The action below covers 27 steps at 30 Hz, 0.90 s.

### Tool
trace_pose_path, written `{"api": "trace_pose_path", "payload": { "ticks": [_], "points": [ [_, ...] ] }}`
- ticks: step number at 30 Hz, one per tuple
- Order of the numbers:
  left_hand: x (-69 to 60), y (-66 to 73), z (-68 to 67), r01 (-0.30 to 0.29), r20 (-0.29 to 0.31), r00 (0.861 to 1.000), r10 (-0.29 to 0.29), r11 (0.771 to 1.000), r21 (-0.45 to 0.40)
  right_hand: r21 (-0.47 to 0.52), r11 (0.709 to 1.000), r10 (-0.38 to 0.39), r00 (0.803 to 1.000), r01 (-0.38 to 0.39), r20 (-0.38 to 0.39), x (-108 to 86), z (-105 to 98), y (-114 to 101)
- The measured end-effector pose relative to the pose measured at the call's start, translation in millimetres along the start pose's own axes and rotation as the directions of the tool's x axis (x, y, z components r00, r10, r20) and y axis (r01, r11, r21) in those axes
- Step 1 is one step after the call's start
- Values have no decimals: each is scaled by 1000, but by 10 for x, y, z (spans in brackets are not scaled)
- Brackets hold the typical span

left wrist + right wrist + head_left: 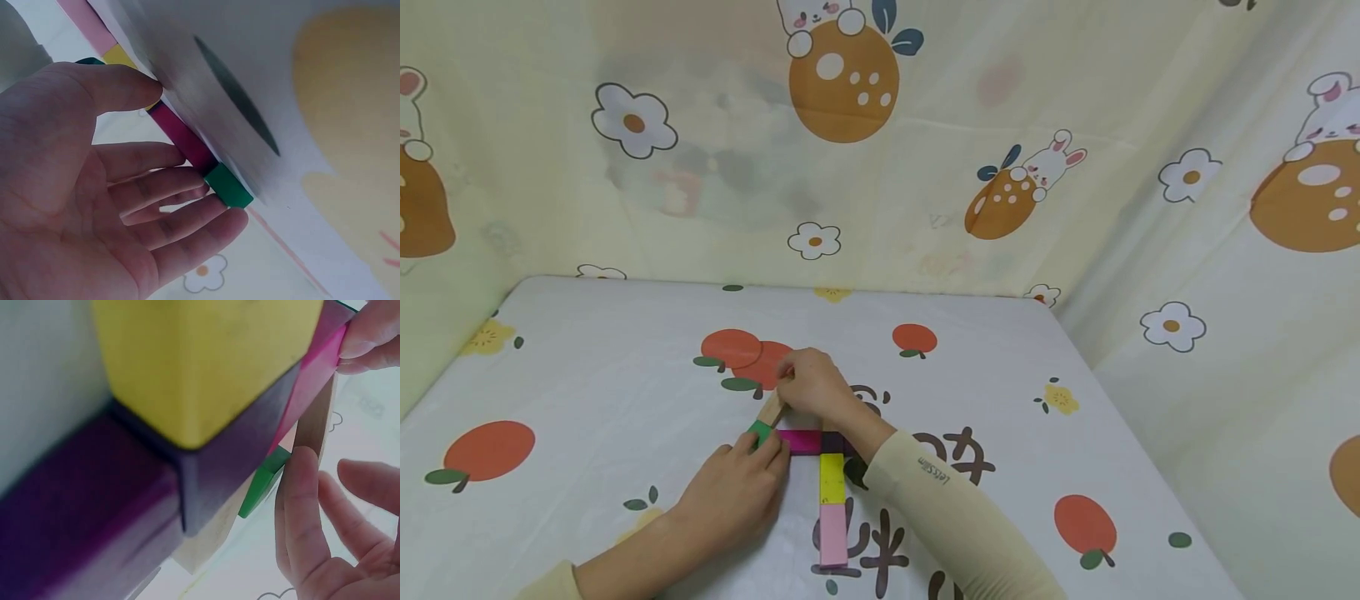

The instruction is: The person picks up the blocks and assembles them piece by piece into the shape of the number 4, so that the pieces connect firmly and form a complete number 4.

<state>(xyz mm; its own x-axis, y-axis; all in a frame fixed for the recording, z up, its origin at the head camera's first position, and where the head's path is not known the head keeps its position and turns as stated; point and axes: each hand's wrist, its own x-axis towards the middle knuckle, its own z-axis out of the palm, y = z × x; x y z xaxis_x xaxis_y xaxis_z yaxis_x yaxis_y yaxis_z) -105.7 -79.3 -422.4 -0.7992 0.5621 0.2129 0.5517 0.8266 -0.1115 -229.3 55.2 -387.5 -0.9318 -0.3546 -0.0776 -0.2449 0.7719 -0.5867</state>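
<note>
Thin wooden-type blocks form a T on the tabletop in the head view. Its stem has a pink block (833, 535) and a yellow block (832, 479), meeting a dark block (832, 442); a magenta block (800, 442) extends left. My left hand (733, 492) touches the green block (229, 185) and magenta block with its fingertips, thumb apart. Beyond it, my right hand (814, 387) touches a natural-coloured block (772, 409), which slants up from the green one. In the right wrist view its fingers (306, 509) lie against that block, with the thumb apart.
A purple block (81, 500) joins the dark block, partly hidden by my right wrist in the head view. Printed fruit and dark lettering cover the white tablecloth (625, 358). A patterned curtain (722, 200) rises behind the table and along its sides.
</note>
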Motion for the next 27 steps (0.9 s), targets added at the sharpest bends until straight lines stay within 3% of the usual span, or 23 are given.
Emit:
{"api": "trace_pose_path", "payload": {
  "ticks": [8, 15, 20, 27],
  "points": [
    [-4, 6, -3, 7, 0, 1000, -7, 1000, -7, -117, 991, -51, 995, 60, 86, -2, 21, -11],
    [-6, -4, 12, -11, -29, 1000, 11, 1000, 5, -175, 983, -27, 992, 48, 123, 5, 18, 9],
    [-1, -7, 10, -15, -27, 1000, 15, 1000, 9, -242, 968, -48, 994, 72, 102, 11, 28, 22],
    [12, -2, -8, 4, 40, 999, -4, 1000, -8, -323, 943, -73, 996, 85, 50, 1, 73, 38]
  ]
}}
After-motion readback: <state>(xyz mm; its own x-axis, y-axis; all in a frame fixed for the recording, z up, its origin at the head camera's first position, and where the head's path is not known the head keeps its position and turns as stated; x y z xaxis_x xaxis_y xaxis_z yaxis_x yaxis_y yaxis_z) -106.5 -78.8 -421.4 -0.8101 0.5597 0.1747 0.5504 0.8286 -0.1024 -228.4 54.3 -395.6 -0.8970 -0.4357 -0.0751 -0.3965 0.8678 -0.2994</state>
